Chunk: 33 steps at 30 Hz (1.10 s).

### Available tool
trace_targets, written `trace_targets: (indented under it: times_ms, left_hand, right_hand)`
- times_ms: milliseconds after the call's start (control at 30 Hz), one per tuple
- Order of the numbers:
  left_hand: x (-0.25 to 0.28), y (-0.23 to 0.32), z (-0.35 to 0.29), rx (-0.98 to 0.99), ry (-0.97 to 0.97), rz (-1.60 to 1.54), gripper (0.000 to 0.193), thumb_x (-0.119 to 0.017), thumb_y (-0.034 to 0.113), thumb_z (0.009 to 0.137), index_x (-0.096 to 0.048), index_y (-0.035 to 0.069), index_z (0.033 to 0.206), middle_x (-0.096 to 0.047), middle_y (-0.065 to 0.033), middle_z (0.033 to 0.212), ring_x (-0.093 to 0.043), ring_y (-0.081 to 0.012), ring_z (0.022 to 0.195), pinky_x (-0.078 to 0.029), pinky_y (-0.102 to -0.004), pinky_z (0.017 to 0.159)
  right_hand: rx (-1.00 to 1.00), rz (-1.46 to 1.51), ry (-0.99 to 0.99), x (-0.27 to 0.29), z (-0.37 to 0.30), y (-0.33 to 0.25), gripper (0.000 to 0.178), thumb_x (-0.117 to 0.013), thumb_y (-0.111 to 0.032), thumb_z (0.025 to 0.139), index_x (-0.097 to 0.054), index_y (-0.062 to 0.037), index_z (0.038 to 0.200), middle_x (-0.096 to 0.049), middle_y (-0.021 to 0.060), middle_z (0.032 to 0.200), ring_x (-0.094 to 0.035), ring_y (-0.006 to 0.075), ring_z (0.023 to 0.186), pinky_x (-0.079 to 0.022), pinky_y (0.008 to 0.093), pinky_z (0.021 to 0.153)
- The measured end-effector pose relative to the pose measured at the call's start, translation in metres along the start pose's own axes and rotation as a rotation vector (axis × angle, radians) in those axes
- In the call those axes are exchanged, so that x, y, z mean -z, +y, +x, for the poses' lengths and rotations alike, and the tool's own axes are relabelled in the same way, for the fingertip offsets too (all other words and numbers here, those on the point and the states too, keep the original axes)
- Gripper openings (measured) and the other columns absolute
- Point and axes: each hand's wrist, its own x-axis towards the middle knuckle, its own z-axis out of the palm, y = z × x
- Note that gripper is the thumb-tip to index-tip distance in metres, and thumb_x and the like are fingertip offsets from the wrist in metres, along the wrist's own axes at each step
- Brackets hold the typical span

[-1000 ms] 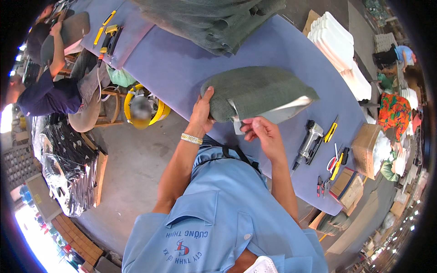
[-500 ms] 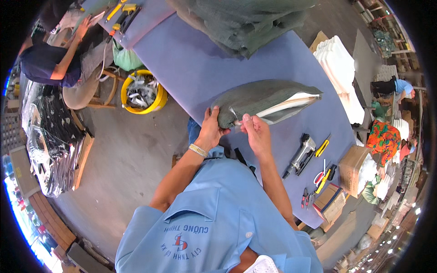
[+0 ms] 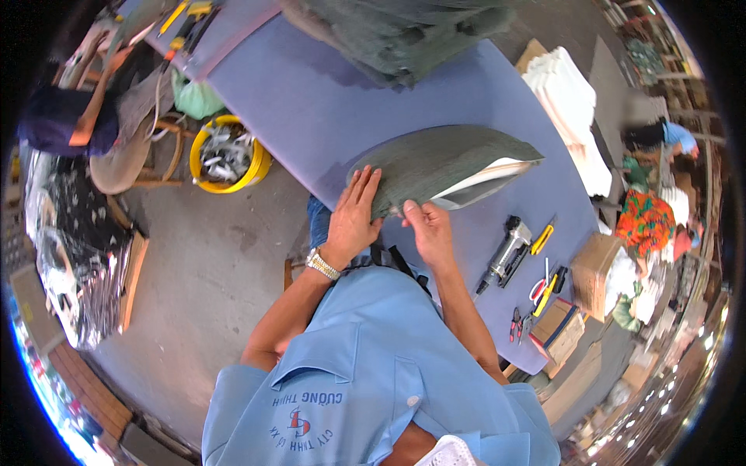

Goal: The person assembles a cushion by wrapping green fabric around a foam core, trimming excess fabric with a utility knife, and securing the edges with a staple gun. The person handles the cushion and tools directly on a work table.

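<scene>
A curved pad wrapped in dark green-grey fabric (image 3: 443, 159) lies on the table in front of me. Along its near right side the cover gapes, and a white inner layer (image 3: 486, 177) shows there. My left hand (image 3: 353, 217) rests on the pad's left end with its fingers stretched out over the cover. At the near edge, a little to the right, my right hand (image 3: 427, 229) is closed in a pinch on the fabric edge. Its fingertips partly hide what they grip.
On the blue-grey table (image 3: 311, 101) lie a pneumatic stapler (image 3: 505, 252), a yellow cutter (image 3: 544, 237), scissors (image 3: 538, 290) and pliers (image 3: 516, 325). Dark fabric (image 3: 396, 39) is heaped at the far side. A yellow bucket (image 3: 260, 167) of scraps stands left, near a co-worker (image 3: 66, 120).
My left hand has gone from gripping the pad's left end to lying flat on it. The right hand keeps its pinch at the near edge. The whole view has shifted slightly.
</scene>
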Motion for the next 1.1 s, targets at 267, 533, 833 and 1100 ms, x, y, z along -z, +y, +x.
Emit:
trace_targets:
  times_ms: [267,533,833,1100]
  left_hand:
    - [-0.008,-0.008,0.004,-0.165,-0.097,0.093,0.096,-0.078,-0.002,0.067,-0.042,0.009,0.155,-0.042,-0.0134,0.161,-0.037,-0.0364,0.150,-0.035,-0.0541,0.120]
    - [-0.008,-0.008,0.004,-0.254,-0.161,0.167,0.097,-0.078,-0.006,0.068,-0.040,0.008,0.156,-0.041,-0.0141,0.162,-0.036,-0.0375,0.150,-0.035,-0.0530,0.120]
    - [-0.014,-0.014,-0.003,-0.244,-0.209,0.203,0.099,-0.077,-0.004,0.067,-0.039,0.010,0.157,-0.036,-0.0133,0.165,-0.033,-0.0386,0.152,-0.035,-0.0571,0.119]
    - [0.043,-0.015,-0.006,-0.181,-0.223,0.102,0.093,-0.064,-0.010,0.065,-0.043,0.007,0.155,-0.045,-0.0170,0.158,-0.039,-0.0388,0.149,-0.034,-0.0503,0.122]
  right_hand:
    - [-0.208,0.325,-0.070,0.030,-0.011,0.018,0.043,-0.061,-0.041,0.104,-0.070,0.0003,0.102,-0.070,0.0074,0.087,-0.066,0.0125,0.072,-0.053,0.0264,0.069]
    - [-0.315,0.507,0.550,0.177,0.045,0.034,0.064,-0.053,-0.061,0.101,-0.068,0.0010,0.103,-0.069,0.0087,0.086,-0.069,0.0181,0.066,-0.060,0.0329,0.061]
    - [-0.300,-0.038,0.738,0.222,0.097,0.038,0.044,-0.067,-0.044,0.099,-0.060,-0.0054,0.079,-0.056,0.0007,0.074,-0.056,0.0106,0.062,-0.055,0.0302,0.058]
    - [-0.041,-0.002,0.596,0.207,0.066,0.053,0.040,-0.070,-0.033,0.098,-0.054,-0.0054,0.073,-0.047,0.0002,0.067,-0.046,0.0109,0.066,-0.041,0.0301,0.061]
